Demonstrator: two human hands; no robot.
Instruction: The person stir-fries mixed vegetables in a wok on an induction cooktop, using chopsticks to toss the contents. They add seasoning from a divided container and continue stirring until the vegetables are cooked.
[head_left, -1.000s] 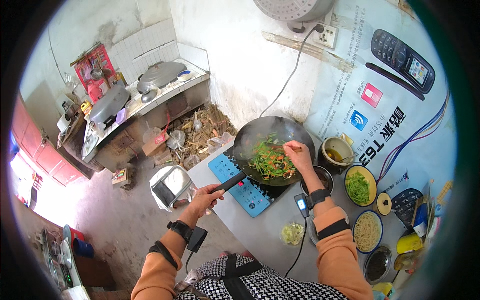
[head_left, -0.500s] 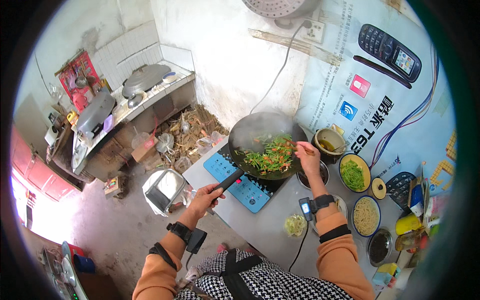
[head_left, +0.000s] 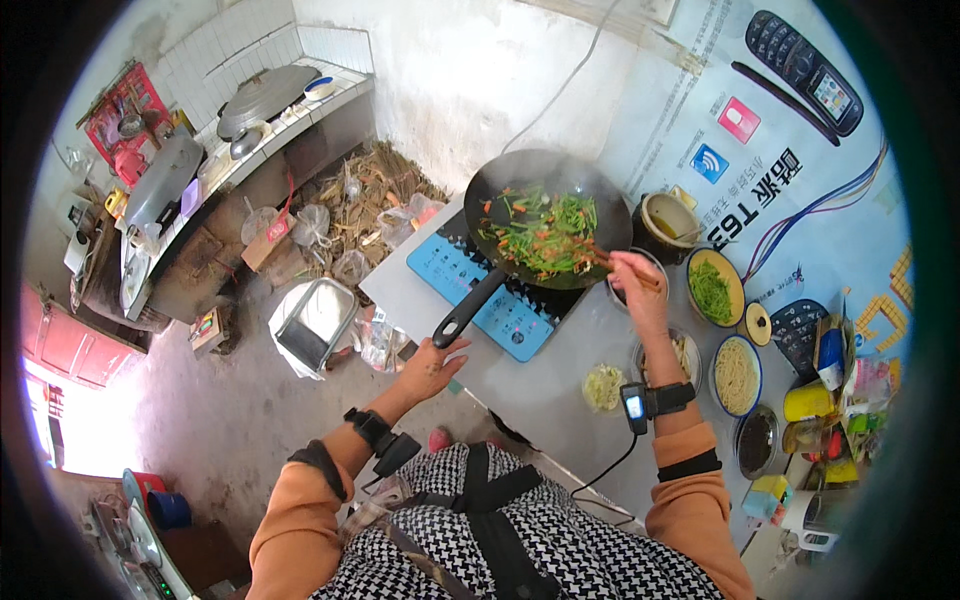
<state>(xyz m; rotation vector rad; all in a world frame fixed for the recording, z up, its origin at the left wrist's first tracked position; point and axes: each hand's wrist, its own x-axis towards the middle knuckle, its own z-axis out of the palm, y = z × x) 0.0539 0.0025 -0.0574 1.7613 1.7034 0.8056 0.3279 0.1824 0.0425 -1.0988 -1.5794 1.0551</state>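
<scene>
A black wok (head_left: pixel 600 205) sits on a blue induction cooker (head_left: pixel 515 325), with chopped green vegetables and orange-red pieces (head_left: pixel 540 225) in it and steam rising. My right hand (head_left: pixel 640 285) is closed around brown wooden chopsticks (head_left: pixel 603 262), whose tips reach into the food at the wok's right side. My left hand (head_left: pixel 430 368) is just below the end of the wok's black handle (head_left: pixel 472 305), fingers stretched out and holding nothing. Whether a fingertip still touches the handle is hard to make out.
Right of the wok stand a dark pot (head_left: pixel 672 222), a bowl of shredded greens (head_left: pixel 712 288), a bowl of noodles (head_left: pixel 737 375) and a bowl of dark stuff (head_left: pixel 757 440). Pale shreds (head_left: pixel 603 388) lie nearer me. A cable (head_left: pixel 610 470) crosses the table edge.
My left hand has let go of the wok handle and its fingers have opened. The chopsticks have shifted within the food, which is more spread out. The whole view has tilted slightly.
</scene>
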